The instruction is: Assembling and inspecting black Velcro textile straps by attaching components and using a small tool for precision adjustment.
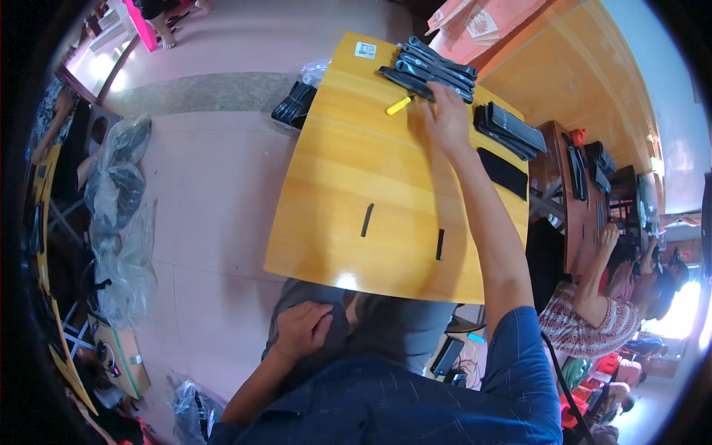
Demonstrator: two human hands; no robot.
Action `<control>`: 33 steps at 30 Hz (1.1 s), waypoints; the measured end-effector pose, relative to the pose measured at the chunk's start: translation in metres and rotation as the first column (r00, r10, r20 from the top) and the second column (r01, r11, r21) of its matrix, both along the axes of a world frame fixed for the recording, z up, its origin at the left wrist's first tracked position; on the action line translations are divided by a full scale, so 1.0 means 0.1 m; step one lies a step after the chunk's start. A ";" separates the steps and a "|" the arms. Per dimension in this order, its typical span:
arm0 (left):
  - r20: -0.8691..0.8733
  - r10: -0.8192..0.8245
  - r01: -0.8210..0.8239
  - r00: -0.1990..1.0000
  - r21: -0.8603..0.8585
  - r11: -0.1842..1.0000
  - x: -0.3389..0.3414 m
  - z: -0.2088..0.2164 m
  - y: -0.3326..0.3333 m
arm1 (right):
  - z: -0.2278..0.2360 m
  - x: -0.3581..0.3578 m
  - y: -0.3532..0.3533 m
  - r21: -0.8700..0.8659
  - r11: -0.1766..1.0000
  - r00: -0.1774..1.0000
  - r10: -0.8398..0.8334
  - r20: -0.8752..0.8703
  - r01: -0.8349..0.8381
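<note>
The right hand (449, 122) is stretched over the yellow wood-grained rectangular tabletop (341, 170), its fingertips at the near side of a pile of dark grey, flat, strap-like pieces (437, 63) close to the table's far edge. Whether the fingers are closed on the nearest piece or only touch it, I cannot tell. That nearest piece has its long axis slanting from far left to near right, its free end pointing left and away from the person; the pieces behind it run much the same way.

Just nearer than the pile lies a slim tool with a yellow handle (399, 105), its butt pointing near-left and its other end toward the pile. Right of the wrist, a second stack of dark flat strips (510, 130) also slants far-left to near-right. The left hand (302, 330) rests slack on the left thigh, fingers loosely bent.
</note>
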State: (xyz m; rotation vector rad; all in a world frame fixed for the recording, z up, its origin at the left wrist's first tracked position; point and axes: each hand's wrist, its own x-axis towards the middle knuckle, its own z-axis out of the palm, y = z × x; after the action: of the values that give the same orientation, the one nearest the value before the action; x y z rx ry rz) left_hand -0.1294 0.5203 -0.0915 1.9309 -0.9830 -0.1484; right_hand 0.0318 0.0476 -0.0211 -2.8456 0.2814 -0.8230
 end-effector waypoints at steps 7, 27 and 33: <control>-0.013 0.074 -0.074 0.997 -0.010 0.997 0.01 -0.03 0.07 | -0.22 0.41 0.13 -0.188 0.976 0.985 -0.133 -0.113 0.111; 0.033 0.113 -0.109 0.993 -0.116 0.987 0.02 -0.01 0.16 | -0.16 -0.56 0.92 -0.035 0.996 0.982 -0.081 -0.173 0.076; 0.045 0.146 -0.140 0.988 -0.123 0.982 0.00 0.01 0.24 | -0.05 -0.82 0.93 0.064 0.994 0.991 -0.076 -0.109 0.083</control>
State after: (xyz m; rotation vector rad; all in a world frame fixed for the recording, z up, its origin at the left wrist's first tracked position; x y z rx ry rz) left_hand -0.1297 0.5444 -0.0910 1.8954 -0.8645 0.0446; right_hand -0.0499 0.1403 -0.0261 -2.8340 0.4317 -0.6627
